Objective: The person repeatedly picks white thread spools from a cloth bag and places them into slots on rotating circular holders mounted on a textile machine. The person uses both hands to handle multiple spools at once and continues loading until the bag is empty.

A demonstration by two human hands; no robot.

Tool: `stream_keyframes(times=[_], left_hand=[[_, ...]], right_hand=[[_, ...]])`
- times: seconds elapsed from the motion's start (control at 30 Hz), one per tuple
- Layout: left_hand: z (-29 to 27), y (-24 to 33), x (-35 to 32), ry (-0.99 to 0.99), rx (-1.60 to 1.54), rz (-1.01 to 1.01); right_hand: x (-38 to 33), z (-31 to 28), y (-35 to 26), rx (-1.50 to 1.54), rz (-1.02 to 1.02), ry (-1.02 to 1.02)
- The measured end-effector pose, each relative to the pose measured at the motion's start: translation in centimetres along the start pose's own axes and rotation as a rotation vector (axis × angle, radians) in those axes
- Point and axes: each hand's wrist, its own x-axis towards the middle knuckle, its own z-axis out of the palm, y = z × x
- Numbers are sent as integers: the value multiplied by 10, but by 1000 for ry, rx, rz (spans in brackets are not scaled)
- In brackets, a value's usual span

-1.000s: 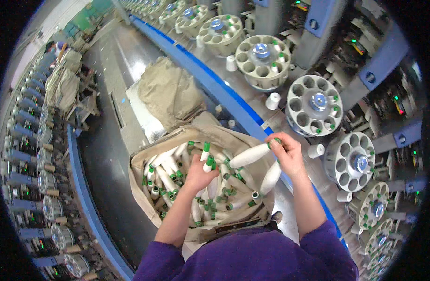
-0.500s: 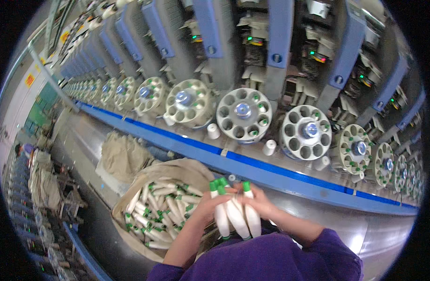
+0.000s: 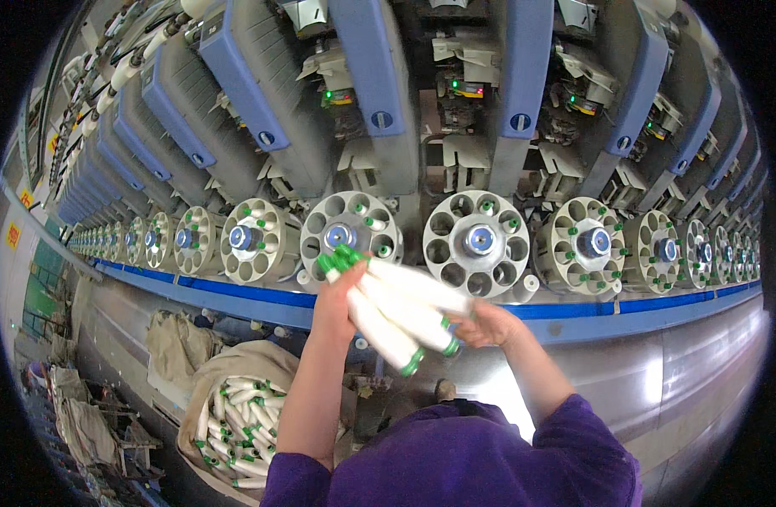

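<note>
My left hand (image 3: 336,297) is closed around the green-tipped upper ends of several white yarn bobbins (image 3: 385,328), which fan out down to the right. At the far lower end of the uppermost bobbin, my right hand (image 3: 489,325) has its fingers closed on the tip, slightly blurred. Just beyond the hands are two round bobbin magazines with ringed pockets. The left magazine (image 3: 314,221) holds a few green-tipped bobbins and is partly hidden by the bunch. The right magazine (image 3: 440,242) has bobbins in its upper right pockets and several vacant ones.
A cloth-lined bin (image 3: 274,359) full of white bobbins stands at lower left, beside a heap of beige cloth (image 3: 177,342). A blue rail (image 3: 565,309) runs along the row of winding machines. Another magazine (image 3: 597,242) sits to the right. Grey floor (image 3: 625,372) lies at right.
The view has turned, and the bobbins have come up toward the magazines, tilting from near upright to slanted. My right hand has shifted from their upper ends to one lower end.
</note>
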Motion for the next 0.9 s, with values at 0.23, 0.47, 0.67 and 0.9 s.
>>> stream_keyframes(times=[0.23,0.47,0.67,0.9], left_hand=[[42,-18,45,49,-119,-11],[42,-34,43,18,-7,50],[34,-14,38,9,57,122],[26,-2,29,54,38,119]], right_hand=[[-14,-7,-8,19,-126,301],[-137,-54,-16,-227,-255,614],[-192,-34,-12,213,-1480,1243],[-4,-7,46,-1321,-859,1021]])
